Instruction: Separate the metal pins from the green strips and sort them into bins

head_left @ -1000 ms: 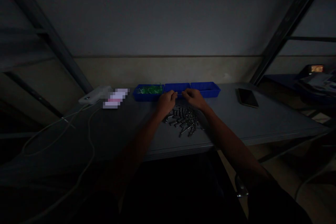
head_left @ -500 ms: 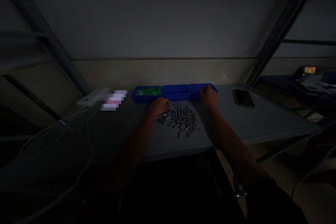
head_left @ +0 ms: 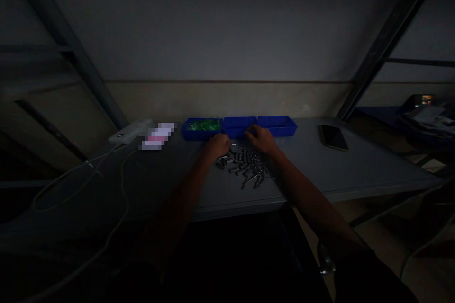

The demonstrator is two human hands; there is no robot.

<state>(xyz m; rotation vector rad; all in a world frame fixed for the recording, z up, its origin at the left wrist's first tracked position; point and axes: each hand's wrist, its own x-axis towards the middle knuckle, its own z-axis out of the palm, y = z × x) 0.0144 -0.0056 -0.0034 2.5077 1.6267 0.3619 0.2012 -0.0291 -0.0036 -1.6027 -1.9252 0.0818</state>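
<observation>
Lying in a loose heap just below the centre of the frame, small metal pieces point(head_left: 243, 164), some thin like pins and some thicker and cylindrical, rest on the grey counter point(head_left: 170, 189). The left hand point(head_left: 219, 146) is at the heap's upper left edge, its fingers bent toward the pieces. Its grip is curled, but in this dim light I cannot tell how far apart the fingertips are or whether they have hold of a piece. The right hand point(head_left: 262, 138) is above the heap's upper right side, its fingertips in front of the middle blue bin point(head_left: 231, 131). That grip is bent as well; how far it is open, and whether anything is in it, I cannot tell.

Three bins run in a row across the middle of the frame. The left blue bin point(head_left: 195, 136) holds green material point(head_left: 205, 125), and the right blue bin point(head_left: 284, 131) sits beyond the right hand. Toward the right of the frame a dark phone point(head_left: 334, 137) lies flat, well apart from the heap. At centre left are a white box point(head_left: 130, 132) and a pixelated patch, with a pale cable point(head_left: 123, 187) trailing toward the lower left corner.
</observation>
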